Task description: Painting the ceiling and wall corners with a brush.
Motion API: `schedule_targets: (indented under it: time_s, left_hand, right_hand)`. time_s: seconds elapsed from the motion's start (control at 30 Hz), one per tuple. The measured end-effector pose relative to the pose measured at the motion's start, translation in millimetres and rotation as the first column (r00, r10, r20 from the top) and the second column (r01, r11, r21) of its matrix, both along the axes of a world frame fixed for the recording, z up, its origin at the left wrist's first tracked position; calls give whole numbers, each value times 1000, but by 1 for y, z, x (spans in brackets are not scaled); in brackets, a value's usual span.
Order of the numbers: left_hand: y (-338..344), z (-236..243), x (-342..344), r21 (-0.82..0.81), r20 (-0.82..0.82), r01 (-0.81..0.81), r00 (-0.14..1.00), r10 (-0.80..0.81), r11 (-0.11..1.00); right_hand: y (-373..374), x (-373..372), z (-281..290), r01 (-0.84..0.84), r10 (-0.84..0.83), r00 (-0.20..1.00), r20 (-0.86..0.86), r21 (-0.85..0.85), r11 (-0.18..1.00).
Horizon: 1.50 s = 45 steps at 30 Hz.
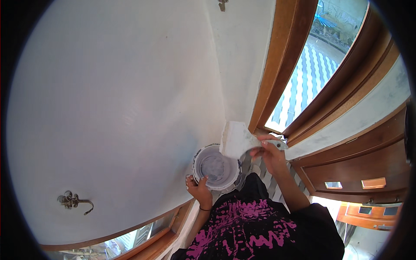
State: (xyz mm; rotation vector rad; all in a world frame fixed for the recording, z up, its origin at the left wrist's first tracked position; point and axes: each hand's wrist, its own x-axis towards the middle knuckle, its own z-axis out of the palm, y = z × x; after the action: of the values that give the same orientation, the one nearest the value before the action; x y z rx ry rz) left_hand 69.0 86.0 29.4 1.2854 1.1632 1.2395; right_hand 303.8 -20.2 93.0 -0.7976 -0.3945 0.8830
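My left hand (199,190) grips the rim of a round paint bucket (238,177), thumb over the edge and fingers outside. Inside the bucket, pale whitish paint (213,167) covers the bottom and smears the walls. In my right hand (269,155) is the handle of a wide paintbrush (237,139), its broad head coated white. The brush head is held above the bucket's right side and covers part of its rim. My right fingers are slightly blurred.
A white wall (130,108) fills the left, with an ornate metal hook (73,201) low on it. Wooden window frames (284,60) stand at upper right and lower left. A brown wooden door (355,160) is at the right. Striped floor (271,184) shows below me.
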Motion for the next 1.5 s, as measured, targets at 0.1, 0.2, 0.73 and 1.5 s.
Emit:
schedule_targets:
  time_s: [0.1, 0.2, 0.73, 1.5]
  left_hand:
    - [-8, 10, 1, -26, 32, -13, 999, 13, 1000]
    - [-10, -2, -10, 14, 10, -45, 999, 44, 999]
    - [-25, -25, -40, 132, -402, -7, 914, 59, 991]
    - [-16, -13, -19, 288, -494, 11, 859, 139, 958]
  right_hand:
    - [26, 23, 2, 44, -43, 998, -37, 23, 999]
    - [62, 48, 1, 85, -82, 995, -59, 49, 995]
    - [186, 116, 17, 192, -188, 981, -53, 113, 975]
    - [194, 89, 82, 184, -195, 980, 43, 187, 965]
